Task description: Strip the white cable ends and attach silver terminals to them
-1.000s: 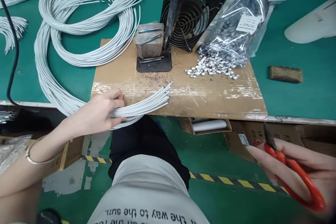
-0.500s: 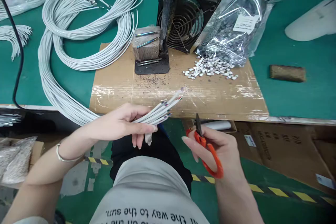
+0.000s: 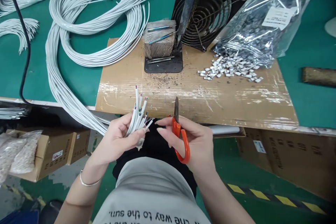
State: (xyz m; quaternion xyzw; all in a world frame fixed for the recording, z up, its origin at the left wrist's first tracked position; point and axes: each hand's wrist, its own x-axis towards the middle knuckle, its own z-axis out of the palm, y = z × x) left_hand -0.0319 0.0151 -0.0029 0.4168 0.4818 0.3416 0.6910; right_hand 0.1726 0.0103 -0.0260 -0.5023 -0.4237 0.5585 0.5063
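Note:
My left hand (image 3: pixel 122 138) is closed around the end of a bundle of white cables (image 3: pixel 138 117), just in front of the table edge. The cut ends fan upward and show small coloured wire cores. Below my left thumb hangs a scrap of clear wrapping (image 3: pixel 140 142). In my right hand (image 3: pixel 195 140) is a pair of scissors (image 3: pixel 181 140) with orange handles, its dark blades together and pointing up and away from me. My right thumb and forefinger reach toward the cable ends; I cannot tell if they touch any.
Coiled white cables (image 3: pixel 84 61) lie on the green table at left. A metal stand (image 3: pixel 164 67) with a block, a black fan (image 3: pixel 202 17) and a bag of small metal parts (image 3: pixel 262 24) stand behind the cardboard sheet (image 3: pixel 189 98). Loose parts (image 3: pixel 231 66) lie before the bag.
The cable ends have swung from pointing right to pointing up. My right hand with the scissors has moved left, close to the bundle. The view has shifted.

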